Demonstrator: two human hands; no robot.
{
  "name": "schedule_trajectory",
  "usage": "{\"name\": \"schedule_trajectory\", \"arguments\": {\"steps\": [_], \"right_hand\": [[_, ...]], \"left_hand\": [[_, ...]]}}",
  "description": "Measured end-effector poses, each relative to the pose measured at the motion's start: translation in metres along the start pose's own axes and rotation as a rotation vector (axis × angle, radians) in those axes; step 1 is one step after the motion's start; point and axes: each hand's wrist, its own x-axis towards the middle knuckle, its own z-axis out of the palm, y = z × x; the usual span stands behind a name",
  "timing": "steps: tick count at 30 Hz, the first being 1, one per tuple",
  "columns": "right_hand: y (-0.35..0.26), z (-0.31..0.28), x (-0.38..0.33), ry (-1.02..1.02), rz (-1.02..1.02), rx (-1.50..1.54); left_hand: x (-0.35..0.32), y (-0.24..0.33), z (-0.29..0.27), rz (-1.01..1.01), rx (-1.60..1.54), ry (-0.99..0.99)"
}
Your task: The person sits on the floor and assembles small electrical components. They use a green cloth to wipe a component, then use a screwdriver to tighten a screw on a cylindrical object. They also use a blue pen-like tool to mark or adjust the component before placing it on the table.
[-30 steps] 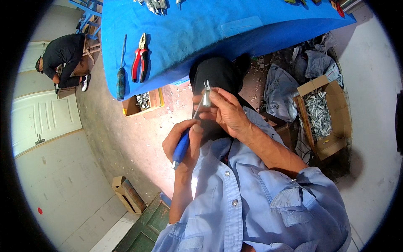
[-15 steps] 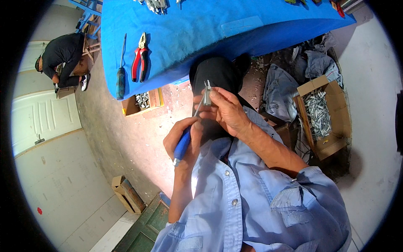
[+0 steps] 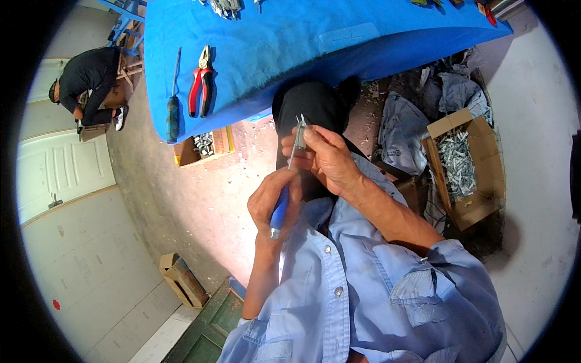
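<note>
In my left hand (image 3: 271, 196) is a screwdriver with a blue handle (image 3: 279, 210); the fingers wrap round the upper handle. Its thin metal shaft (image 3: 293, 158) points up and slightly right, meeting the small part in my other hand. My right hand (image 3: 324, 151) pinches that small greyish metal piece (image 3: 301, 138) between thumb and fingers, with two thin prongs sticking out at the top. The fingers hide much of the piece, and the exact spot where the shaft tip touches it cannot be made out. Both hands are above my dark-trousered knee.
On the blue-covered table (image 3: 266, 48) lie red-and-black pliers (image 3: 201, 85) and another screwdriver (image 3: 173, 115). A carton of small metal parts (image 3: 203, 148) stands below it. An open cardboard box (image 3: 478, 169) of metal pieces and grey sacks (image 3: 402, 133) are at right. A person (image 3: 91, 85) bends over at far left.
My left hand has shifted right and slightly up, and the screwdriver stands more upright, its shaft closer along the metal piece. My right hand has hardly moved.
</note>
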Motion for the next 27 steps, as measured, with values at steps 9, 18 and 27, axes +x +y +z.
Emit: {"name": "schedule_trajectory", "arguments": {"steps": [9,18,27], "right_hand": [[0.0,0.001,0.001,0.022,0.005,0.026],[-0.006,0.003,-0.003,0.008,0.018,0.062],[-0.037,-0.025,-0.01,0.002,-0.054,0.005]], "left_hand": [[-0.001,-0.01,0.006,0.086,0.058,-0.011],[0.003,-0.004,0.005,0.081,0.036,0.006],[-0.005,-0.009,-0.011,-0.103,0.008,0.101]]}}
